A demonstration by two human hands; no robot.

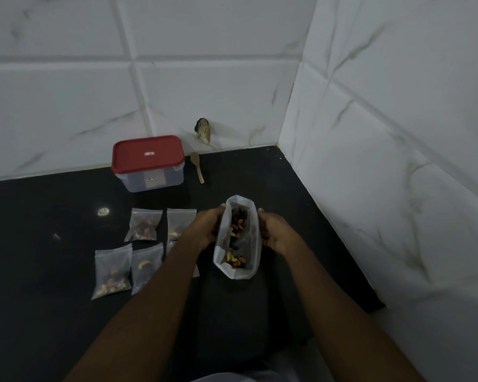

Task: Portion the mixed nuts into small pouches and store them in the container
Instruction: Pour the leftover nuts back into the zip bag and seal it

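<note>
A large clear bag of mixed nuts is held above the black counter, its open mouth toward me. My left hand grips its left side and my right hand grips its right side. Several small clear pouches with nuts lie flat to the left: one at the back, one beside it partly behind my left wrist, and two in front. A clear container with its red lid shut stands near the back wall.
A small wooden spoon lies right of the container. White marble-look tiled walls close the counter at the back and right, forming a corner. A dark chipped spot marks the back wall. The counter's front edge is on the right.
</note>
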